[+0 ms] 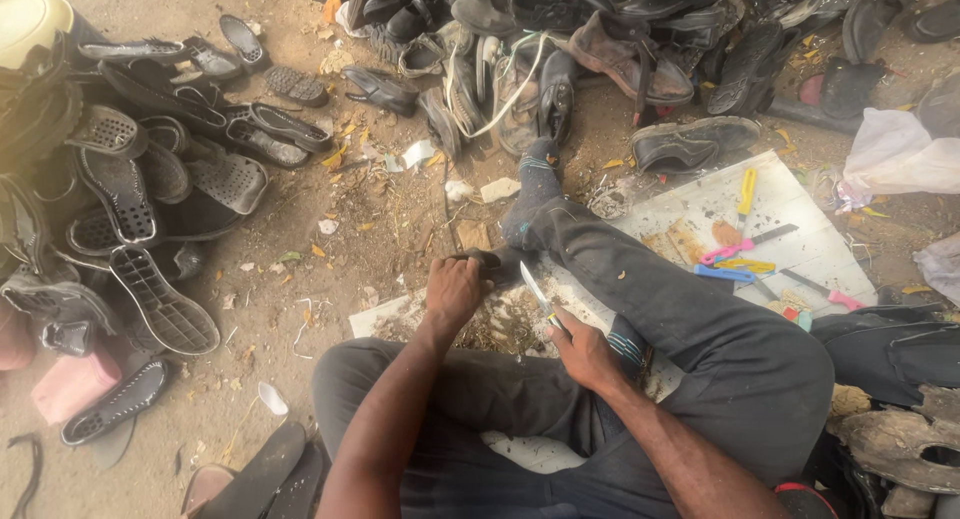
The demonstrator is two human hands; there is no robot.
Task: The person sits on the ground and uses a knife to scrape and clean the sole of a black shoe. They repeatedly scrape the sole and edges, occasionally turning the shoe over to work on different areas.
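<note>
dirt ground point(380, 219), shoe piles around. left hand point(455, 291) fingers clamped on dark shoe piece point(492, 263); right hand point(583, 354) fist wrapped on knife point(538, 294).

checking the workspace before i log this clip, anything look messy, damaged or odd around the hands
Yes. Scraps and shavings litter the white board under the left hand and the knife in the right hand. Worn shoes and loose soles lie heaped on the dirt, and a cracked sole sits at the right.

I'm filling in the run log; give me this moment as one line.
left hand: grips dark shoe piece | right hand: holds knife, blade toward piece | white board: spare knives
</note>
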